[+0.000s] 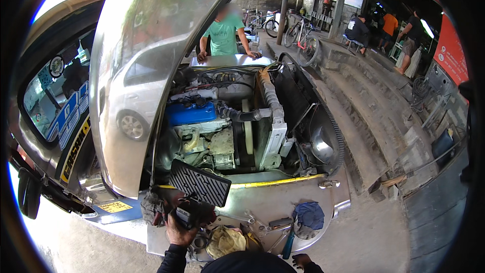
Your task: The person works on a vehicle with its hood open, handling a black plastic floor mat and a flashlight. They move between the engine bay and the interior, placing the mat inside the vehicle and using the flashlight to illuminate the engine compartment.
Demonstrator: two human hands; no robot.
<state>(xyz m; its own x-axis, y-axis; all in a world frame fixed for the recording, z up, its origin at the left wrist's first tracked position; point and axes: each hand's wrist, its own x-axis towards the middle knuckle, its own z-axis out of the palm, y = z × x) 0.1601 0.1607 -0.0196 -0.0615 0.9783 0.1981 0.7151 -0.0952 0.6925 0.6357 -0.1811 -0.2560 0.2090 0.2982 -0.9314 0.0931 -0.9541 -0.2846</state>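
Observation:
My left hand [180, 231] is closed around a black and dark red cordless power tool [188, 214] at the fender's left end. Behind the tool, a black ribbed panel [200, 183] leans tilted at the engine bay's near edge. A grey rag [153, 207] lies just left of the tool. Low at the bottom edge, my right hand [301, 261] hangs with loosely bent fingers and nothing visible in it. Nearest to it is a screwdriver with a teal handle [288, 245]. Wrenches [250, 217], a yellowish cloth [226, 241] and a blue cloth [308, 216] lie on the fender.
The engine bay holds a blue engine cover [191, 114] and a radiator [273, 144]. A raised silver hood [134, 81] stands at the left. Across the bay, a person in a green shirt [226, 35] rests both hands on the far fender. Concrete steps [353, 106] and bicycles lie beyond.

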